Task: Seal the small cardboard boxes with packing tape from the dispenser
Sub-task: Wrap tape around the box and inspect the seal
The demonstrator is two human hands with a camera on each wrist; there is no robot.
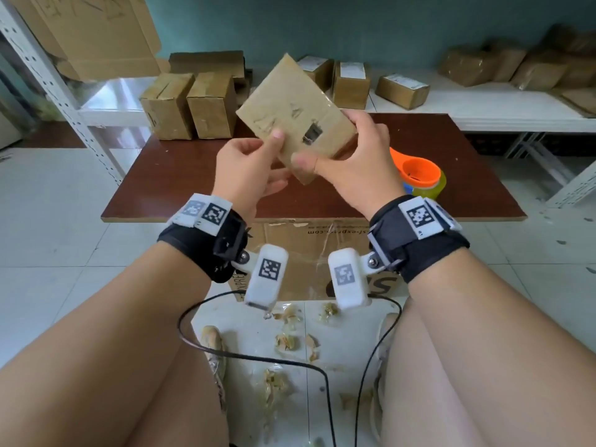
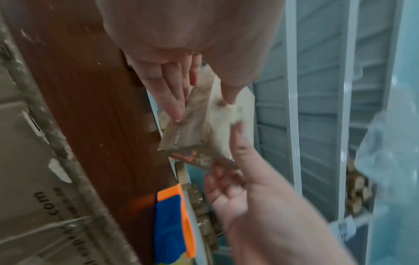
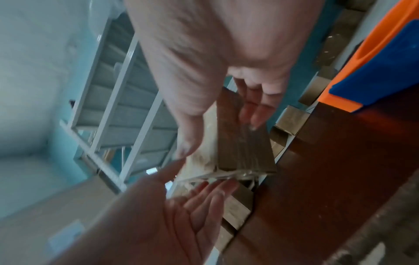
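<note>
Both hands hold a small cardboard box [image 1: 290,101] tilted in the air above the brown table [image 1: 167,175]. My left hand [image 1: 272,156] pinches its near left corner, thumb on the top face and straight fingers [image 2: 172,100] underneath. My right hand [image 1: 342,150] grips the near right end, thumb [image 1: 303,162] on the face and fingers round the edge. The box [image 2: 204,125] has glossy tape on its faces and a small dark hole in the top. The orange and blue tape dispenser [image 1: 419,179] lies on the table to the right, touched by neither hand.
Two small boxes [image 1: 187,104] stand at the table's back left. More boxes [image 1: 351,82] sit on the white shelf [image 1: 500,104] behind. A large printed carton [image 1: 306,253] stands under the table's front edge. Tape scraps [image 1: 283,340] and cables lie on the floor.
</note>
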